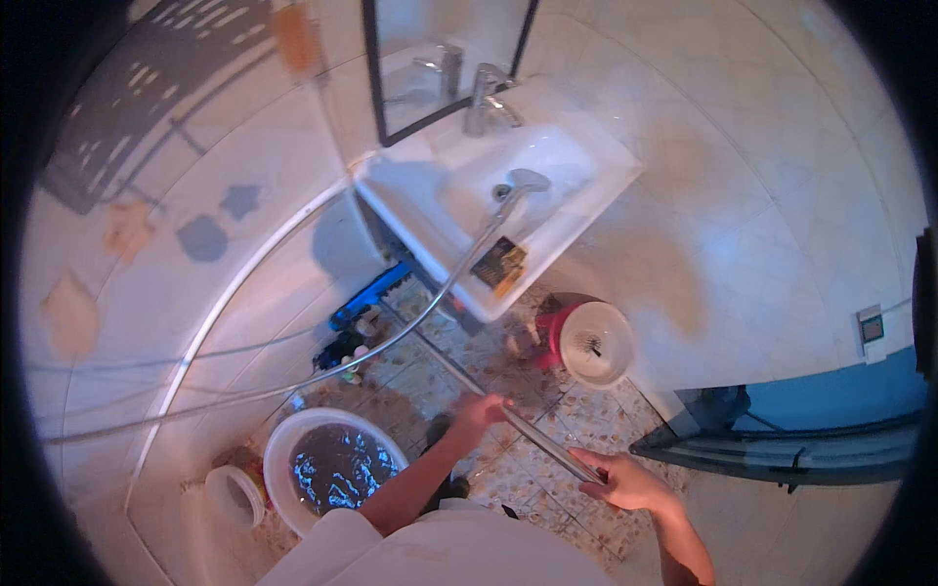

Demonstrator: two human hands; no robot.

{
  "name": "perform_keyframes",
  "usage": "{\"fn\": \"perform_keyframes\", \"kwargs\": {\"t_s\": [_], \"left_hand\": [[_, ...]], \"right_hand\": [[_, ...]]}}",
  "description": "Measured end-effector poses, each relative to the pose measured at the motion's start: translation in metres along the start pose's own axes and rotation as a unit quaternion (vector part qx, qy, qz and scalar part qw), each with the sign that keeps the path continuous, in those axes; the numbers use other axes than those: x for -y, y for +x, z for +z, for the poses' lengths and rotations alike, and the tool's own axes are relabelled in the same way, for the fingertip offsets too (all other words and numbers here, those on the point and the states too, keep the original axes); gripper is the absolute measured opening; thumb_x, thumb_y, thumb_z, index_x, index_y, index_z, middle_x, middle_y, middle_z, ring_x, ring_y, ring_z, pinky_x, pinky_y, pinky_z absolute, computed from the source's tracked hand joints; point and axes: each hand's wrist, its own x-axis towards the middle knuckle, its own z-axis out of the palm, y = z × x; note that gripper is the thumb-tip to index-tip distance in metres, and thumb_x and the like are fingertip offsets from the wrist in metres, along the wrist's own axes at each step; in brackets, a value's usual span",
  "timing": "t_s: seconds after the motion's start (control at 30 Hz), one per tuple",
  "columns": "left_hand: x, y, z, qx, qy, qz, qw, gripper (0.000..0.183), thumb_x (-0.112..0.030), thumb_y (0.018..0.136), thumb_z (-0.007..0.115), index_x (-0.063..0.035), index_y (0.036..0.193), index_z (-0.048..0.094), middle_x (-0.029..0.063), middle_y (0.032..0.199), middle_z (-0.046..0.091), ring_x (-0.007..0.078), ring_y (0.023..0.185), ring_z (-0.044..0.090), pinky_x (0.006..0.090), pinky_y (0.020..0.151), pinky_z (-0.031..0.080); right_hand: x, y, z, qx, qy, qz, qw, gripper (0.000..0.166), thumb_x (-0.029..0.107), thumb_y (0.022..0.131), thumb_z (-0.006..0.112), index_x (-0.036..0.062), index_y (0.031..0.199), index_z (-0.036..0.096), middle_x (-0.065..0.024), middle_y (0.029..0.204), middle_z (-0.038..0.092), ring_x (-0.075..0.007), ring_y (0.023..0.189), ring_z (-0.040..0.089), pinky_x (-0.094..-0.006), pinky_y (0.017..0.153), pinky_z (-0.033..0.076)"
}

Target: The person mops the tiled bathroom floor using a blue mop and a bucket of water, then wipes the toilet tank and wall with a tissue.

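A metal pole (pixel 448 364) runs diagonally down from a blue floor squeegee or broom head (pixel 370 294), which lies low beside the wall, left of the washbasin. My left hand (pixel 481 412) is closed around the middle of the pole. Near the pole's upper end, my right hand (pixel 623 480) grips it with the thumb on top. The tiled floor (pixel 513 469) shows under both hands. Dark and pale small items (pixel 352 355) lie by the blue head; what they are I cannot tell.
A white washbasin (pixel 593 212) holds a shower head (pixel 527 180), whose hose (pixel 410 326) crosses to the left. A large tub of water (pixel 282 439) and a small bucket (pixel 234 497) stand left. A pale bucket (pixel 597 344) is below the basin, a blue-edged door (pixel 828 425) at right.
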Motion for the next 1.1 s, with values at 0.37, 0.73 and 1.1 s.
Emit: {"fn": "perform_keyframes", "kwargs": {"t_s": [0.37,0.73,1.1], "left_hand": [[-0.001,0.035,-0.010,0.020,0.137,0.051,0.989,0.018,-0.016,0.086,0.053,-0.0003,0.091,0.062,0.0113,0.084,0.065,0.0233,0.079,0.064,0.0332,0.079,0.049],[0.035,-0.033,0.051,0.063,-0.007,-0.038,0.997,0.017,-0.014,0.087,0.051,0.0015,0.091,0.057,0.0127,0.089,0.062,0.0301,0.084,0.064,0.0439,0.080,0.049],[0.190,-0.156,0.118,0.118,0.015,-0.076,0.990,0.021,-0.017,0.087,0.052,0.0009,0.092,0.061,0.0132,0.091,0.066,0.0232,0.083,0.064,0.0347,0.079,0.050]], "right_hand": [[-0.012,0.033,-0.007,-0.033,-0.073,-0.067,0.995,0.058,0.021,0.086,0.056,0.0090,0.138,0.034,-0.0130,0.058,0.054,-0.0242,0.045,0.053,-0.0366,0.052,0.045],[-0.049,-0.077,0.050,-0.068,-0.035,-0.030,0.997,0.058,0.022,0.086,0.052,0.0105,0.140,0.031,-0.0118,0.056,0.056,-0.0227,0.046,0.057,-0.0352,0.055,0.049],[-0.145,-0.251,0.132,-0.086,-0.061,-0.025,0.994,0.061,0.021,0.086,0.053,0.0095,0.141,0.029,-0.0129,0.059,0.056,-0.0220,0.046,0.056,-0.0353,0.057,0.047]]}}
